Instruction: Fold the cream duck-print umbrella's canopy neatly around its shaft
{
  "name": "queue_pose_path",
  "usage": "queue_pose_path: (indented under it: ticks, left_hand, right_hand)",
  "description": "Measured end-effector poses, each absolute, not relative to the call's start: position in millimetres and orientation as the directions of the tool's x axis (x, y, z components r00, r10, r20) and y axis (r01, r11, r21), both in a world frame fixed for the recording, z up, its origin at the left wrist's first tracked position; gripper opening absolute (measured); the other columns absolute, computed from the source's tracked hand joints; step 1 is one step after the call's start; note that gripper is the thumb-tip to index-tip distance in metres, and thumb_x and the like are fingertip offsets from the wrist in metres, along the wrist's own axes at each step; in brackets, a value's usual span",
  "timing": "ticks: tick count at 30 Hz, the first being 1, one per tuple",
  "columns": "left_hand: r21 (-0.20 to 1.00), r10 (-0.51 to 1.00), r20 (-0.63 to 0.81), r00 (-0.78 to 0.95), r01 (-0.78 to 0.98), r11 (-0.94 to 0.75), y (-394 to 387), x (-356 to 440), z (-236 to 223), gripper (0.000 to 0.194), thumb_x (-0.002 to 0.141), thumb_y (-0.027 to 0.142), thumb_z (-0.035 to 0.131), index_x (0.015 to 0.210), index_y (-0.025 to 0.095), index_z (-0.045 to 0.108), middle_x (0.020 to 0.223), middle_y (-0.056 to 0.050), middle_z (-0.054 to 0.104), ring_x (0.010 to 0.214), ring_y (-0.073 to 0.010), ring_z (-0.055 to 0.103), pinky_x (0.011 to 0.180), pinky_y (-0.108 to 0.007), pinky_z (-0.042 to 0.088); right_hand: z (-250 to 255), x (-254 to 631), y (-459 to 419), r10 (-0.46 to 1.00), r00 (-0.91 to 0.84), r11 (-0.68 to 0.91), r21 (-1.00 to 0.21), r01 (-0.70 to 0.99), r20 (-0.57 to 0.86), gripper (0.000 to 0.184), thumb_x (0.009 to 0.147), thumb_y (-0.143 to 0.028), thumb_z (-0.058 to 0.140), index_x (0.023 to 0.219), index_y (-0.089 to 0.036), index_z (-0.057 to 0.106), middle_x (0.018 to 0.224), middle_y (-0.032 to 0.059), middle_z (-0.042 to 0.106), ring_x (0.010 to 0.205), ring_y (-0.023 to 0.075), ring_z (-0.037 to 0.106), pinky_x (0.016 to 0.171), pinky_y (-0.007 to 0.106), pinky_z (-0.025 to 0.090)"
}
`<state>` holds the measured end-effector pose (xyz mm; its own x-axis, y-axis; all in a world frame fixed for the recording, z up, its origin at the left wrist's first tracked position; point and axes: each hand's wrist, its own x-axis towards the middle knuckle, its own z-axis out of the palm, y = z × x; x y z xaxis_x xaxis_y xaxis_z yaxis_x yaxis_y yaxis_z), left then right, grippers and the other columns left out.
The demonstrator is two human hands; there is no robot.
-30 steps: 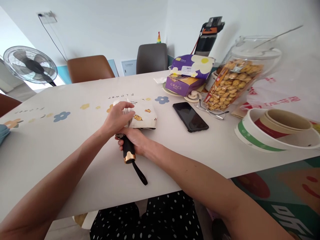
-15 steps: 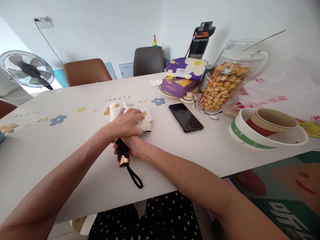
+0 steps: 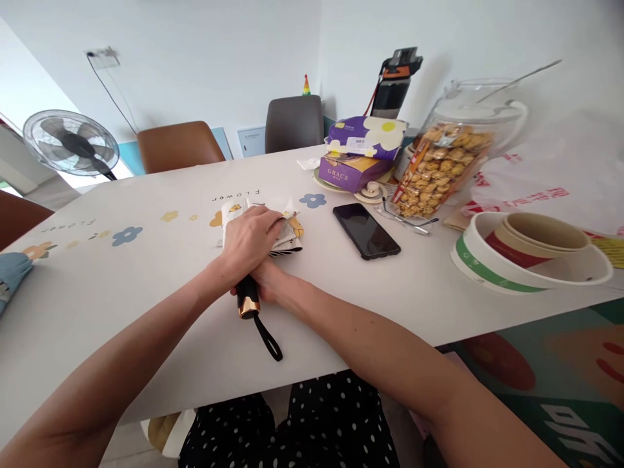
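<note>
A folded white umbrella [image 3: 295, 227] with small yellow cartoon prints lies on the table, its black handle with a gold band and wrist loop pointing toward me. My right hand [image 3: 267, 278] is wrapped around the umbrella near the top of the handle, its fingers mostly hidden. Crossing over it, my left hand [image 3: 253, 237] is closed on the pleated fabric, with its fingertips out of sight. To the right of the umbrella lies a black phone [image 3: 366, 231].
Glasses [image 3: 407, 222], a clear pitcher [image 3: 502, 123] behind a bag of snacks [image 3: 439, 172], purple packages [image 3: 353, 170] and stacked paper bowls [image 3: 492, 276] crowd the right side. A blue fabric bundle [image 3: 12, 273] sits at the left edge. Chairs and a fan [image 3: 73, 143] stand beyond the table.
My left hand has curled its fingers in and slid over the fabric, bunching it and exposing folds at the right. My right hand still grips the handle. The view has shifted slightly left.
</note>
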<state>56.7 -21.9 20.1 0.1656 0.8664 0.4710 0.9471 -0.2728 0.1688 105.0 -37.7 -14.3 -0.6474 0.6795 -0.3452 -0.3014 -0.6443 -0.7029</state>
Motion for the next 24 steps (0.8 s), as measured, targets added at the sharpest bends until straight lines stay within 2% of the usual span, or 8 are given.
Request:
queue_pose_path:
  ticks: [3, 9, 12, 16, 19, 24]
  left_hand:
    - [0.331, 0.825, 0.565, 0.026, 0.909, -0.255, -22, 50, 24, 0.022, 0.084, 0.03, 0.044, 0.088, 0.023, 0.064, 0.087, -0.002, 0.062, 0.08, -0.015, 0.055, 0.068, -0.025, 0.039]
    - [0.632, 0.754, 0.611, -0.242, 0.722, -0.281, -15, 24, 38, 0.018, 0.079, 0.029, 0.049, 0.088, 0.019, 0.06, 0.074, 0.001, 0.058, 0.067, -0.0112, 0.052, 0.062, -0.023, 0.043]
    - [0.714, 0.75, 0.583, -0.313, 0.638, -0.289, -20, 14, 41, 0.017, 0.079, 0.03, 0.05, 0.088, 0.019, 0.058, 0.071, 0.002, 0.055, 0.062, -0.0101, 0.051, 0.052, -0.021, 0.043]
    - [0.757, 0.724, 0.57, -0.389, 0.591, -0.278, -39, 2, 42, 0.014, 0.079, 0.03, 0.053, 0.086, 0.018, 0.055, 0.068, 0.004, 0.053, 0.049, -0.0068, 0.045, 0.043, -0.021, 0.042]
    - [0.807, 0.732, 0.507, -0.455, 0.549, -0.218, -54, -10, 40, 0.011, 0.078, 0.028, 0.055, 0.083, 0.019, 0.052, 0.061, 0.006, 0.052, 0.044, -0.0063, 0.043, 0.042, -0.022, 0.041]
    - [0.942, 0.815, 0.257, -0.519, 0.321, -0.093, -71, -31, 24, 0.012, 0.077, 0.029, 0.058, 0.082, 0.02, 0.052, 0.059, 0.006, 0.051, 0.047, -0.0078, 0.046, 0.047, -0.025, 0.044]
  right_hand:
    - [-17, 103, -36, 0.683, -0.622, -0.653, -0.701, -0.286, -0.383, 0.007, 0.073, -0.018, 0.053, 0.068, -0.017, 0.047, 0.043, -0.0035, 0.045, 0.034, 0.0112, 0.044, 0.034, 0.025, 0.042]
    - [-17, 105, -37, 0.641, -0.664, -0.692, -0.664, -0.282, -0.386, 0.016, 0.066, -0.012, 0.065, 0.068, -0.015, 0.049, 0.054, -0.0021, 0.05, 0.039, 0.0066, 0.044, 0.035, 0.021, 0.044]
    - [-13, 108, -39, 0.655, -0.642, -0.685, -0.672, -0.281, -0.399, 0.018, 0.065, -0.012, 0.066, 0.066, -0.015, 0.049, 0.053, -0.003, 0.048, 0.038, 0.006, 0.043, 0.033, 0.019, 0.042]
    - [-10, 109, -38, 0.652, -0.626, -0.694, -0.669, -0.266, -0.428, 0.016, 0.067, -0.013, 0.065, 0.066, -0.015, 0.049, 0.053, -0.0036, 0.047, 0.037, 0.0055, 0.041, 0.031, 0.019, 0.039]
    - [-10, 111, -34, 0.642, -0.64, -0.701, -0.662, -0.266, -0.423, 0.016, 0.068, -0.014, 0.066, 0.067, -0.015, 0.05, 0.053, -0.0043, 0.047, 0.036, 0.0045, 0.04, 0.031, 0.017, 0.038]
    - [-14, 113, -28, 0.622, -0.705, -0.681, -0.68, -0.272, -0.342, 0.025, 0.062, -0.021, 0.074, 0.07, -0.015, 0.051, 0.056, -0.0048, 0.047, 0.038, 0.0038, 0.041, 0.032, 0.016, 0.039]
